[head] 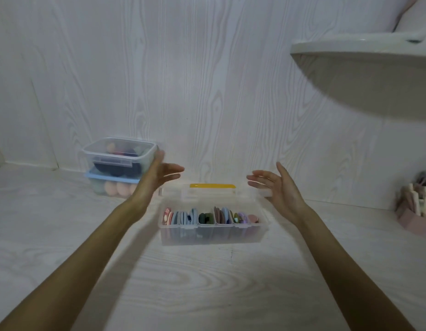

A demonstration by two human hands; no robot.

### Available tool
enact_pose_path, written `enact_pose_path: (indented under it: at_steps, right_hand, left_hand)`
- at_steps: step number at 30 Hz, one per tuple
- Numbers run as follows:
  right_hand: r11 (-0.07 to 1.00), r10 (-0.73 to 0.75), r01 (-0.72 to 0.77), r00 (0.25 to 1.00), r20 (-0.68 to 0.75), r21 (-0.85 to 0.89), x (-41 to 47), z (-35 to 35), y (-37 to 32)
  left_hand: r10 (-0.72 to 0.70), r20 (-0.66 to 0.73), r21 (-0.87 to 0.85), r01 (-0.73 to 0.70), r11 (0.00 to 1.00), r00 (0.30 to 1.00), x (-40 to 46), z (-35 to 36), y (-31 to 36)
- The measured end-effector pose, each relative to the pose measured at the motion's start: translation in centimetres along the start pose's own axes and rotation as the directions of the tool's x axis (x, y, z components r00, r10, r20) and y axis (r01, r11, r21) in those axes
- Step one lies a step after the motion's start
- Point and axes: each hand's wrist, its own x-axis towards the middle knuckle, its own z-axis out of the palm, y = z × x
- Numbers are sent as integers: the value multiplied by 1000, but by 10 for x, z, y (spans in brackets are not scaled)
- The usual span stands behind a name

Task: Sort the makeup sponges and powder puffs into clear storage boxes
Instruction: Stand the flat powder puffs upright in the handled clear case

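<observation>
- From the head camera I see both hands raised over the far edge of the divided box (212, 231), which sits in the middle of the table (183, 283).
- My left hand (157, 175) has its fingers straight and loose, gripping nothing; my right hand (276, 185) is the same, palm turned inward, with nothing in it.
- The puffs (207, 217) stand on edge in the box's compartments, pinks and blues to the left, dark green in the middle, lilac and rose to the right.
- I judge the filling of this box done (no loose pieces show on the table), so the step in hand looks like closing it.
- The next move calls for both hands to take the swung-back lid (212, 192), the one with the yellow handle (212, 186), and bring it down evenly.
- At far left two boxes are stacked: a clear latched one (119, 155) holding dark round sponges, on a blue-lidded one (111, 185) with peach egg-shaped sponges.
- The boxes are hard, glossy plastic; the puffs look soft and flat; table and wall carry a pale wood grain.
</observation>
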Motion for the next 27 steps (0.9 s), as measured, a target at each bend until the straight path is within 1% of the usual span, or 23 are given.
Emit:
enact_pose_path:
  at_steps: [1, 2, 3, 4, 5, 6, 7, 8, 9, 10, 11, 12, 16, 18, 24, 26, 27]
  right_hand:
    - [991, -30, 34, 999, 32, -129, -7, 3, -4]
    - [956, -56, 73, 996, 66, -284, -15, 6, -5]
    - [895, -65, 110, 991, 116, -432, -24, 10, -5]
    - [814, -55, 142, 984, 168, -563, -33, 15, -2]
    - [736, -46, 174, 977, 208, -655, -40, 18, 1]
    - [655, -54, 219, 968, 244, -723, -45, 20, 6]
    - [543, -81, 274, 958, 275, -794, -48, 21, 11]
    - [381, -112, 345, 938, 328, -858, -51, 21, 18]
    - [204, -134, 423, 905, 403, -883, -52, 19, 25]
    - [60, -145, 491, 866, 479, -869, -50, 15, 34]
    - [-25, -154, 536, 832, 533, -844, -50, 13, 40]
    - [-57, -174, 547, 818, 548, -835, -50, 10, 46]
    - [-78, -308, 560, 774, 554, -825, -48, 6, 59]
    - [-83, -340, 550, 768, 543, -831, -47, 6, 63]
    - [-114, -302, 536, 783, 543, -837, -45, 7, 64]
    - [-107, -264, 529, 801, 537, -842, -46, 8, 61]
    - [-81, -238, 519, 819, 522, -851, -47, 9, 59]
  left_hand:
    - [30, 76, 104, -38, 994, 997, -4, -1, 3]
    - [69, 169, 238, -109, 965, 983, -13, 0, 4]
    - [102, 257, 405, -203, 892, 961, -22, 2, 1]
    - [119, 313, 573, -288, 767, 942, -34, 4, -3]
    - [135, 358, 707, -363, 607, 924, -42, 7, -7]
    - [142, 399, 783, -417, 463, 906, -51, 9, -13]
    - [150, 440, 812, -464, 353, 885, -53, 10, -21]
    - [159, 477, 821, -502, 272, 865, -55, 10, -30]
    - [175, 506, 817, -534, 216, 845, -56, 9, -37]
    - [191, 526, 814, -555, 172, 829, -55, 7, -44]
    - [216, 539, 809, -572, 138, 814, -54, 6, -49]
    - [232, 546, 807, -580, 114, 805, -54, 5, -53]
    - [286, 562, 804, -594, 32, 776, -52, 4, -57]
    - [310, 571, 798, -602, 5, 760, -51, 3, -59]
    - [337, 577, 791, -612, -3, 744, -51, 5, -61]
    - [346, 590, 779, -627, -7, 729, -51, 5, -62]
    - [353, 602, 770, -638, -16, 717, -50, 5, -62]
